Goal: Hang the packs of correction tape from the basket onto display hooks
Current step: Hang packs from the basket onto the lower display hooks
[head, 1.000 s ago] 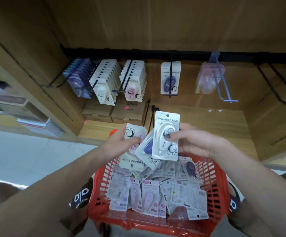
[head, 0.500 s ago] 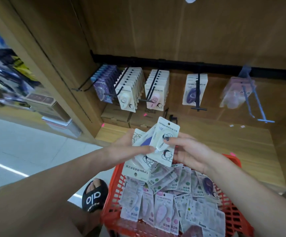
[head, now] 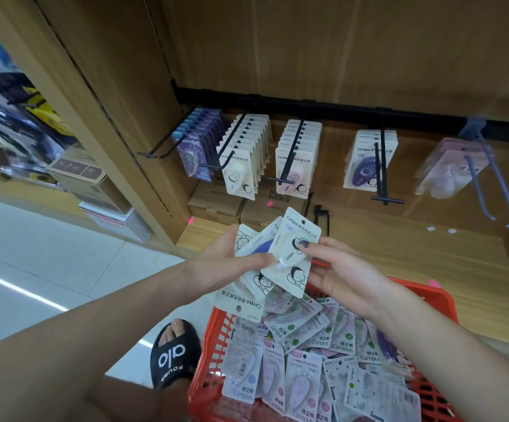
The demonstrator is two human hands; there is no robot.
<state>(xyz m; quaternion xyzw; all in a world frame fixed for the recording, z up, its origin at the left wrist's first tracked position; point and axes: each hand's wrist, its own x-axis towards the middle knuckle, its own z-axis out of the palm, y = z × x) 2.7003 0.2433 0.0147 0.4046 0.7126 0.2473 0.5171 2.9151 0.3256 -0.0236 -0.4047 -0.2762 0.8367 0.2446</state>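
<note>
The right hand (head: 343,277) pinches a light, stiff white carded correction-tape pack (head: 293,254) at its blister; the left hand (head: 231,263) holds a fanned bunch (head: 248,277).

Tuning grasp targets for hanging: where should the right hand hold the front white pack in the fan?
Pinch the white pack at its lower right edge, from the right, as the right hand does. The hang hole sits at the top corner, tilted toward the hooks, so a low grip leaves it clear. The left hand holds the others.

Red basket (head: 423,394) w/ white, pink & purple packs (head: 303,382); black hooks (head: 382,166), tan wood shelf (head: 399,254).
</note>
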